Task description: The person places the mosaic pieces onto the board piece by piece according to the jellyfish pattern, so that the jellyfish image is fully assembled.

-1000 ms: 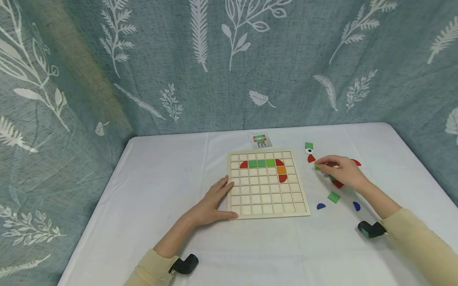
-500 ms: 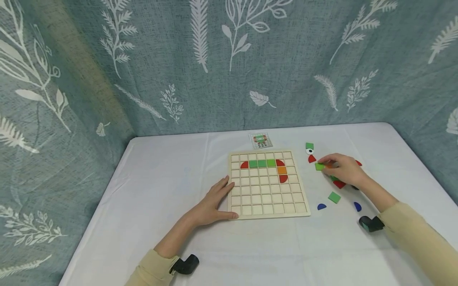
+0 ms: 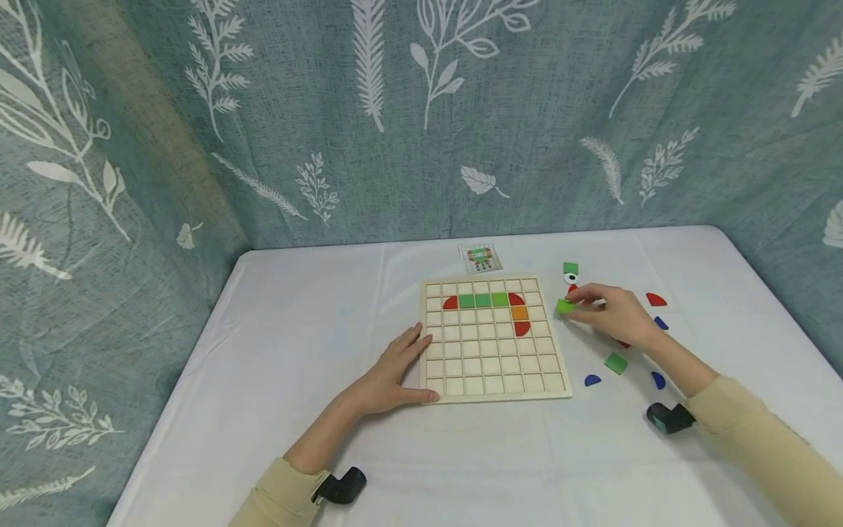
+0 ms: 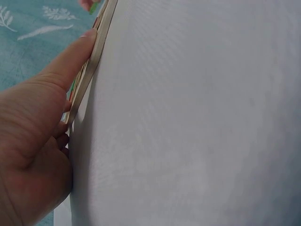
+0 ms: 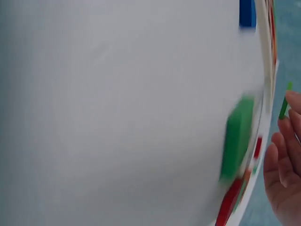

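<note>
Now the right hand (image 3: 611, 315) pinches a green tile (image 3: 563, 306), left hand (image 3: 390, 379) touching a board (image 3: 489, 350) holding seven pieces (image 3: 484, 301).

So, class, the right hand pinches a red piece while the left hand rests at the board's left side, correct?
No: the right hand pinches a green piece, not red, as the head view shows. The left hand rests at the left side of the board.

Sleeves (image 3: 757, 439) plain beige, lightly creased. Just beside sleeves: black rounded wrist cameras (image 3: 349, 485). Left hand (image 3: 387, 379), right hand (image 3: 617, 315) bare.
</note>
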`<state>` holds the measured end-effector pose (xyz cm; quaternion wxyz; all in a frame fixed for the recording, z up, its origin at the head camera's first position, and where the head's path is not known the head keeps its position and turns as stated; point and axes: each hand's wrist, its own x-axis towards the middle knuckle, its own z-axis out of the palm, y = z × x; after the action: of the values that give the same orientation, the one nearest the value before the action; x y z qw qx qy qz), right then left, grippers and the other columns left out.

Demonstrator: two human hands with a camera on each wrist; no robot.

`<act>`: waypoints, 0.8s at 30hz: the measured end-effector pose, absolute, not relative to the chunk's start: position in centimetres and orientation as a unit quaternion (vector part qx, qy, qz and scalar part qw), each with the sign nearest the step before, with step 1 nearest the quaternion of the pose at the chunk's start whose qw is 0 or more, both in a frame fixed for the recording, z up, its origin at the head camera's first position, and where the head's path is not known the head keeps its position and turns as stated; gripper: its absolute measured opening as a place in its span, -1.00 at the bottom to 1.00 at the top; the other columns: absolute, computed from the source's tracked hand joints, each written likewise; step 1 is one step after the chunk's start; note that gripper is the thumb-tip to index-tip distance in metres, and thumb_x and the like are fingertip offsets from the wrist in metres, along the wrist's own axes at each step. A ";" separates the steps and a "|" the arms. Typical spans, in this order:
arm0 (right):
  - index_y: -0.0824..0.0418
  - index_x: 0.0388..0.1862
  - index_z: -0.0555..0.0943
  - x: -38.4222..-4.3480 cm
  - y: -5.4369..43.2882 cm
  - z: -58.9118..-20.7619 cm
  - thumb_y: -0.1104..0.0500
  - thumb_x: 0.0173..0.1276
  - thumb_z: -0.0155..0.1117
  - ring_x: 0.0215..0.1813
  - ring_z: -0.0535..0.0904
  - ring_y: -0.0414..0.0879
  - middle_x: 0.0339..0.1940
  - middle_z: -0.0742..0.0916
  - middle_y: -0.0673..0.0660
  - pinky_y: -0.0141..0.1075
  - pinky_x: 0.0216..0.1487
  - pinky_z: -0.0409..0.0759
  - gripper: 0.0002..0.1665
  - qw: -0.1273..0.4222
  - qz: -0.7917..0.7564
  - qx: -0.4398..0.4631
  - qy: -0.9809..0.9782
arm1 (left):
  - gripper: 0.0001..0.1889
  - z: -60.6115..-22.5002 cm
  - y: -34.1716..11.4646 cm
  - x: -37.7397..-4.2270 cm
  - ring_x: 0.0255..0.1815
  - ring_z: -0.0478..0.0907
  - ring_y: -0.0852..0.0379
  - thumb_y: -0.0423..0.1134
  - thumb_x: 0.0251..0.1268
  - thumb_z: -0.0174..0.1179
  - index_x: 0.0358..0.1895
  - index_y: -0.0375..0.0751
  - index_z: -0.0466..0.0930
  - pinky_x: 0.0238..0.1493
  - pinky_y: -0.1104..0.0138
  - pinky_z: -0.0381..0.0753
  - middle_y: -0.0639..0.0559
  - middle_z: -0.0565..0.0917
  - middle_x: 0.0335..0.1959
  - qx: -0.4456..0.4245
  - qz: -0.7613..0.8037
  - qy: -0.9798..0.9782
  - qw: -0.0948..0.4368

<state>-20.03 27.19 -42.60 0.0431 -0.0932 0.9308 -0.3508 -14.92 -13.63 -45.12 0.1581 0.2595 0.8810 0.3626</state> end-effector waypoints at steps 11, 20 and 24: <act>0.11 -0.16 0.70 -19.9 21.5 -42.9 0.17 0.26 0.43 -0.14 0.59 -0.10 -0.21 0.71 -0.01 -0.23 -0.08 0.61 -0.82 0.066 -0.400 -0.204 0.891 | 0.02 -45.1 -13.7 -14.9 0.58 -0.30 -0.09 0.05 0.12 0.42 0.55 -0.21 0.02 0.45 -0.12 -0.11 -0.08 -0.18 0.60 0.259 0.363 0.881 0.160; 0.10 -0.13 0.71 -20.1 19.6 -42.9 0.22 0.28 0.41 -0.16 0.59 -0.14 -0.20 0.72 -0.05 -0.24 -0.09 0.60 -0.82 0.078 -0.375 -0.250 0.889 | 0.02 -45.2 -13.8 -14.9 0.58 -0.30 -0.08 0.05 0.12 0.42 0.55 -0.20 0.02 0.46 -0.11 -0.11 -0.07 -0.17 0.60 0.256 0.360 0.882 0.162; 0.07 -0.13 0.72 -20.2 19.4 -43.1 0.21 0.27 0.42 -0.14 0.57 -0.14 -0.13 0.73 -0.05 -0.24 -0.12 0.58 -0.81 0.064 -0.349 -0.271 0.895 | 0.02 -45.2 -13.8 -14.9 0.58 -0.30 -0.09 0.05 0.12 0.42 0.55 -0.21 0.02 0.46 -0.11 -0.11 -0.07 -0.17 0.60 0.255 0.359 0.883 0.161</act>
<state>-20.19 19.42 -43.13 0.0642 -0.2705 0.8951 -0.3487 -14.90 -13.79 -45.24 0.1610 0.2552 0.8830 0.3595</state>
